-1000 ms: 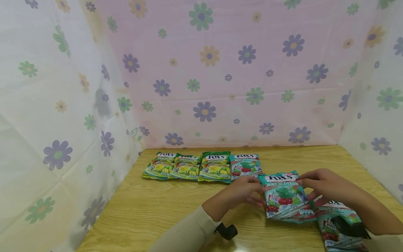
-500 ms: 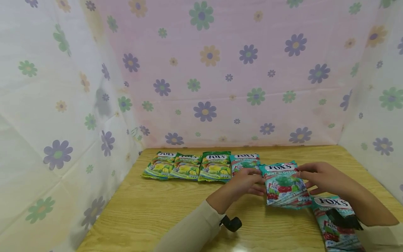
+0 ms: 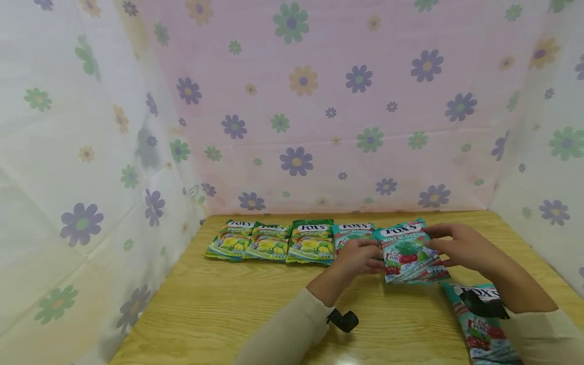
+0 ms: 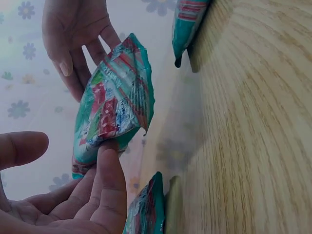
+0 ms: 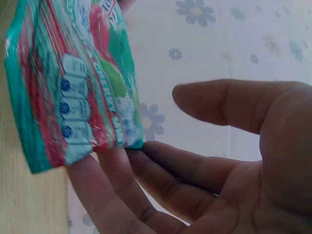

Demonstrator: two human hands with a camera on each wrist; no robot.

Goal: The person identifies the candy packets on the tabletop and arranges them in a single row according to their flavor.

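Observation:
A teal Fox's Mint Blossom candy bag (image 3: 409, 256) is held up between my two hands, off the wooden table. The fingers of my left hand (image 3: 358, 257) lie against its left edge; in the left wrist view the left thumb (image 4: 22, 147) stands away from the bag. My right hand (image 3: 465, 248) touches the opposite edge with extended fingers, its thumb (image 5: 219, 103) apart from the bag in the right wrist view. Directly left of the held bag, another Mint Blossom bag (image 3: 352, 232) lies in the row, partly hidden by my left hand.
Several yellow-green Fox's bags (image 3: 311, 243) continue the row leftward along the back of the table (image 3: 237, 309). A further Mint Blossom bag (image 3: 485, 327) lies at the front right, partly under my right wrist. Flowered cloth (image 3: 319, 126) encloses the back and sides.
Both hands have moved the held bag away from me, up beside the back row. The front right bag is now less covered by the right arm.

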